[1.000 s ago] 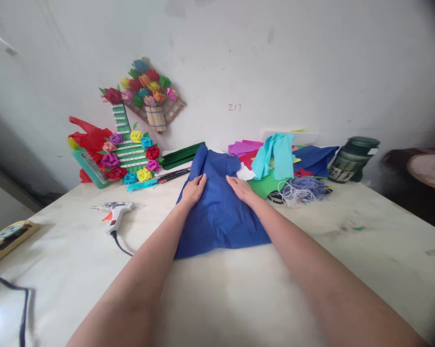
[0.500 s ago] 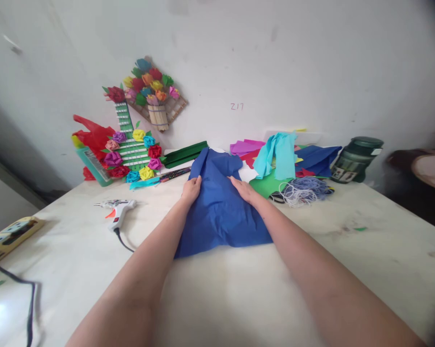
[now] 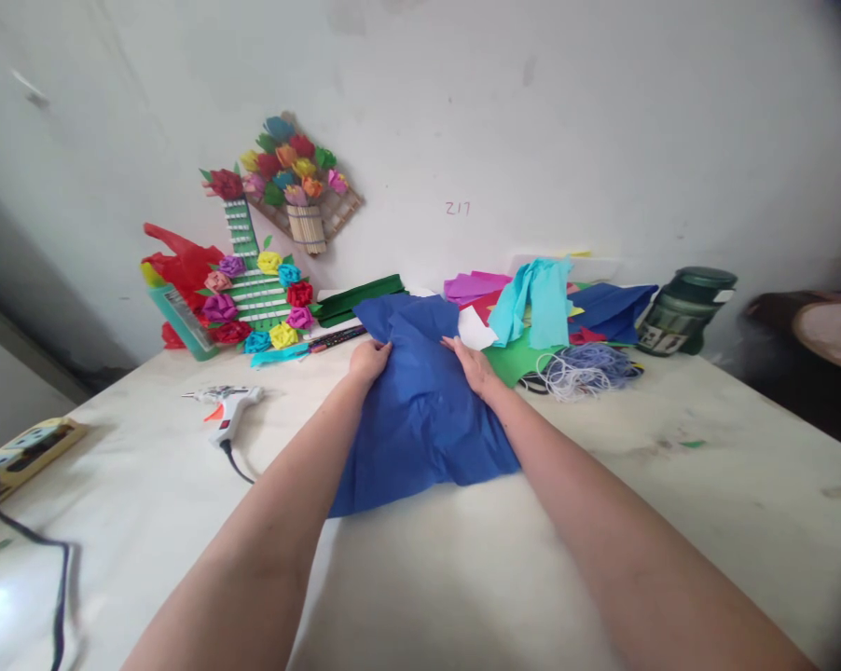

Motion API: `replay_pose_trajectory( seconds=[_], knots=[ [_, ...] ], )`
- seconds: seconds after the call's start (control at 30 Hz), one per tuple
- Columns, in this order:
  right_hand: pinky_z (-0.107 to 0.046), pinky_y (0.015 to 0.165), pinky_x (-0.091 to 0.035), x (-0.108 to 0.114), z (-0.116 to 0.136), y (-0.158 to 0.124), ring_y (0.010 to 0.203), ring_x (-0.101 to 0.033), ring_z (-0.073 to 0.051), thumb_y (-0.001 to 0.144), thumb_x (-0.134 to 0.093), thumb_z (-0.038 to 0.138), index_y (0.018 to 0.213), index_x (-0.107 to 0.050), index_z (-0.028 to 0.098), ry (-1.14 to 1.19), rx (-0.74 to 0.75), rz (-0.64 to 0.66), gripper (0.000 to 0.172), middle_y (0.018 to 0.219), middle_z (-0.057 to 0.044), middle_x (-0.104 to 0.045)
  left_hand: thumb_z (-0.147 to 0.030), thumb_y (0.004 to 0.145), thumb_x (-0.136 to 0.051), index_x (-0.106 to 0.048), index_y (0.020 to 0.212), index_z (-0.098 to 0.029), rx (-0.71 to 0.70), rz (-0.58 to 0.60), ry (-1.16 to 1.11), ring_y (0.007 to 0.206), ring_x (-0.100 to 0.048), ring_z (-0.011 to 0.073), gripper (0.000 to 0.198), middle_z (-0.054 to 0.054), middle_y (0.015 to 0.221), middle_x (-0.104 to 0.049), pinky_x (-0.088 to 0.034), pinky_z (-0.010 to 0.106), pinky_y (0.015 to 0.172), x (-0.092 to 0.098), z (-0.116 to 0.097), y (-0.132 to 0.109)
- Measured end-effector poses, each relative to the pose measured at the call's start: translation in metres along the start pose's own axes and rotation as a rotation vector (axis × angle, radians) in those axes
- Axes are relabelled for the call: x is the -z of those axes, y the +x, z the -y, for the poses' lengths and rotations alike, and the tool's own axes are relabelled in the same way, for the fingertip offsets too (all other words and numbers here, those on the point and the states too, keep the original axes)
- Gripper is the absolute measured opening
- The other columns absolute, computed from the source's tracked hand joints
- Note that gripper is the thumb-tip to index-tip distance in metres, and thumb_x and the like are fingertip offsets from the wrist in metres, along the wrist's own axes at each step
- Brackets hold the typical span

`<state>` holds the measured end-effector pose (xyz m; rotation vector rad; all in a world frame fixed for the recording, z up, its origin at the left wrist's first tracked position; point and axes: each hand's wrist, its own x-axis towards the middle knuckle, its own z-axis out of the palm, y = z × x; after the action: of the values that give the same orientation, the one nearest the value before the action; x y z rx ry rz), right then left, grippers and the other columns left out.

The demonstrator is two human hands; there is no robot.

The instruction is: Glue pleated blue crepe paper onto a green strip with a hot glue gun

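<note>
A large, creased sheet of dark blue crepe paper [image 3: 424, 419] spreads between my two hands over the middle of the table. My left hand [image 3: 370, 362] pinches its left edge, thumb on top and the fingers hidden beneath the sheet. At the right edge, my right hand [image 3: 472, 365] holds the paper with the thumb side uppermost; its other fingers are partly out of sight. The near edge of the sheet hangs loosely between my forearms. A small white paper piece [image 3: 476, 328] lies just beyond my right hand.
To the left lie a glue gun [image 3: 231, 410] and a power strip [image 3: 25, 457]. Behind stand a paper-flower guitar [image 3: 256, 289] and a glue bottle [image 3: 179, 317]. Turquoise crepe paper [image 3: 536, 303], tangled string [image 3: 592, 370] and a dark green jar [image 3: 686, 312] are at right.
The far end of the blue paper has dropped and folded over to the left. Its near edge has come slightly towards me, and both hands keep their hold at the sides.
</note>
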<state>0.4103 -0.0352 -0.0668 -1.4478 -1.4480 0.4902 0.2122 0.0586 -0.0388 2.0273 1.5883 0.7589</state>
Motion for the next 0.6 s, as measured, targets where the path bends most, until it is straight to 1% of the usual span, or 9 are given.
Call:
replay_pose_trajectory(
  seconds=[0.1,0.2,0.33,0.47,0.6],
  knots=[
    [-0.037,0.105,-0.028,0.000,-0.001,-0.001,0.119,-0.046,-0.020,0.080,-0.019,0.071,0.120,-0.056,0.023,0.042,0.038,-0.038,0.072,0.120,-0.003,-0.058,-0.039,0.078,-0.049,-0.066,0.081,-0.018,-0.036,-0.042,-0.067,0.076,-0.061,0.0202,0.027,0.008,0.082,-0.067,-0.042,0.027,0.063,0.004,-0.002,-0.004],
    [-0.037,0.105,-0.029,0.000,-0.002,-0.002,0.119,-0.046,-0.019,0.081,-0.022,0.069,0.119,-0.057,0.023,0.072,0.063,-0.063,0.069,0.119,-0.003,-0.059,-0.037,0.077,-0.051,-0.065,0.078,-0.018,-0.056,-0.071,-0.156,0.072,-0.060,0.0183,0.024,0.006,0.076,-0.066,-0.041,0.026,0.061,0.011,-0.007,-0.009],
    [-0.037,0.105,-0.029,0.000,-0.002,-0.002,0.119,-0.046,-0.019,0.081,-0.025,0.068,0.119,-0.057,0.022,0.117,0.086,-0.065,0.067,0.119,-0.003,-0.059,-0.038,0.076,-0.054,-0.063,0.079,-0.017,-0.025,-0.077,-0.264,0.065,-0.057,0.0160,0.022,0.003,0.069,-0.062,-0.039,0.024,0.057,0.020,-0.018,-0.017],
    [-0.036,0.105,-0.029,0.000,-0.002,-0.002,0.118,-0.048,-0.019,0.082,-0.025,0.067,0.120,-0.055,0.019,0.156,0.121,-0.063,0.069,0.117,-0.005,-0.060,-0.037,0.074,-0.057,-0.062,0.076,-0.017,0.037,-0.051,-0.379,0.055,-0.052,0.0133,0.021,0.000,0.058,-0.057,-0.036,0.023,0.052,0.024,-0.020,-0.023],
    [-0.038,0.105,-0.028,0.000,-0.004,-0.001,0.116,-0.049,-0.019,0.081,-0.027,0.067,0.119,-0.056,0.020,0.196,0.111,-0.066,0.067,0.115,-0.005,-0.062,-0.033,0.068,-0.063,-0.059,0.068,-0.016,0.073,0.012,-0.570,0.047,-0.047,0.0102,0.017,-0.002,0.053,-0.053,-0.035,0.022,0.048,0.022,-0.012,-0.027]
  ],
)
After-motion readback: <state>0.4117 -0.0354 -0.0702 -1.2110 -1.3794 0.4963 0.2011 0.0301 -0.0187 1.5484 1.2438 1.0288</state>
